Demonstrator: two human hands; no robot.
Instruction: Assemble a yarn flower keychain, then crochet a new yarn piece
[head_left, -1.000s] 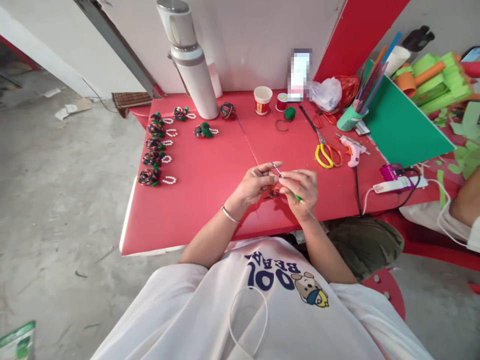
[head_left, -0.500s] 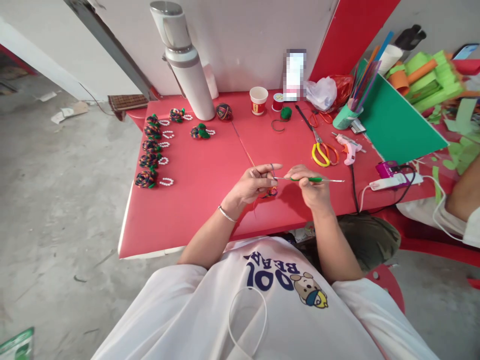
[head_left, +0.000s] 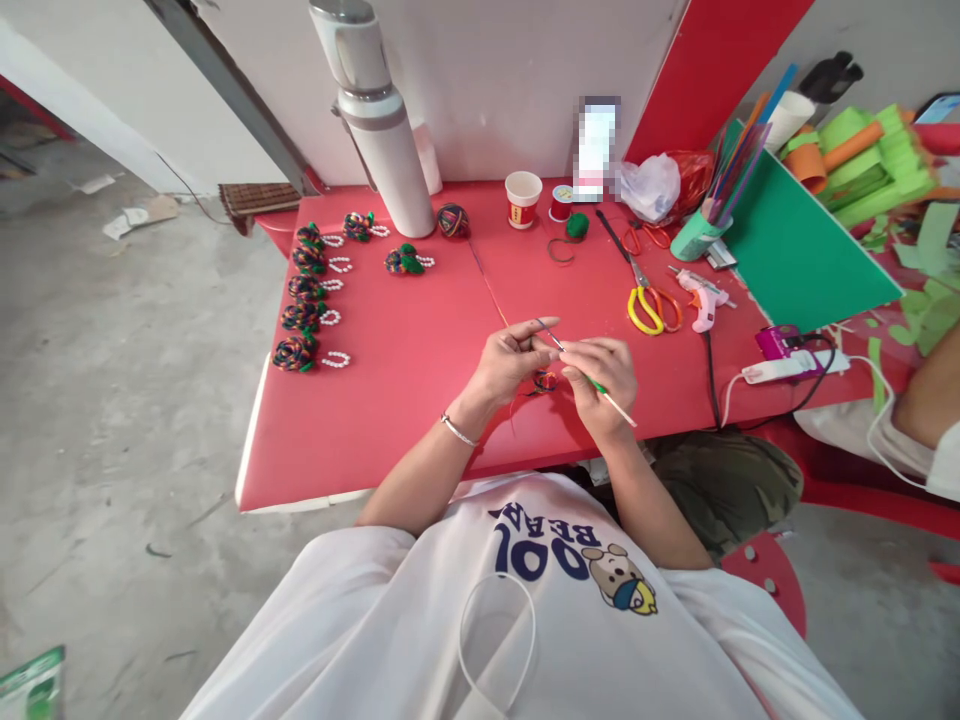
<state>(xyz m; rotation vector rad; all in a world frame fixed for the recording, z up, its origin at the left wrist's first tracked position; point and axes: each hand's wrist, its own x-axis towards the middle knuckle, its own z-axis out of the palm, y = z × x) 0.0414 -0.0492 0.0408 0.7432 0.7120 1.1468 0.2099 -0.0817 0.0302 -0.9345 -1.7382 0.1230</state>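
Note:
My right hand [head_left: 602, 378] is closed around a crochet hook [head_left: 616, 408] with a green grip, its tip pointing up and left at the yarn by my left fingers. My left hand [head_left: 517, 360] pinches a small multicoloured crochet piece [head_left: 545, 381], which hangs below the fingertips, partly hidden. A strand of yarn [head_left: 489, 283] runs from my left hand back across the red table to a multicoloured yarn ball [head_left: 453, 221]. To the left lie several multicoloured crocheted pieces [head_left: 295, 352] with green parts and white bead loops [head_left: 336, 360].
A tall white thermos [head_left: 394, 160] stands behind the yarn ball. Farther right are a paper cup [head_left: 523, 200], a green yarn ball [head_left: 577, 226], yellow-and-orange-handled scissors [head_left: 645, 308], a pink glue gun [head_left: 705, 300] and a power strip [head_left: 793, 366]. Another person's arm [head_left: 930, 385] shows at the right edge.
My right hand has moved left, close to my left hand. The crochet hook has swung from nearly level to slanting, its back end now low and to the right.

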